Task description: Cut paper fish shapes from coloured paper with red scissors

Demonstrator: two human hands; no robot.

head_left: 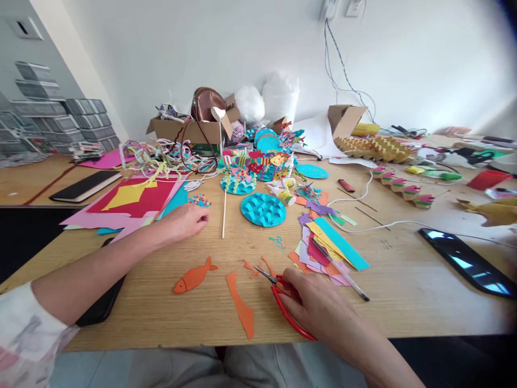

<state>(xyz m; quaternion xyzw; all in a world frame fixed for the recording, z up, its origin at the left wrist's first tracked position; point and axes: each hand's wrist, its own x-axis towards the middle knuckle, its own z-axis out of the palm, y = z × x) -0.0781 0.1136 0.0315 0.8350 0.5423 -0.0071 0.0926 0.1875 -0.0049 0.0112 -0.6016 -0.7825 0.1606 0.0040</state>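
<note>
My right hand (323, 307) rests on the wooden table (169, 312) with its fingers through the red-handled scissors (283, 302), whose blades point left and lie slightly apart. An orange paper fish (194, 278) lies left of them, with an orange paper strip (241, 304) and small orange scraps (254, 267) between. My left hand (183, 221) reaches forward, fingers curled and lying on the table beside a stack of coloured paper sheets (133, 202); what it holds, if anything, is hidden. A thin wooden stick (223, 215) lies just right of that hand.
A turquoise embossed paper disc (263, 209), glue bottles (283, 194), a pile of coloured paper strips (327, 242) with a pen, and a colourful paper fish craft (258, 161) fill the middle. A phone (464, 261) lies right, another dark phone (100, 302) under my left forearm. Cardboard boxes stand behind.
</note>
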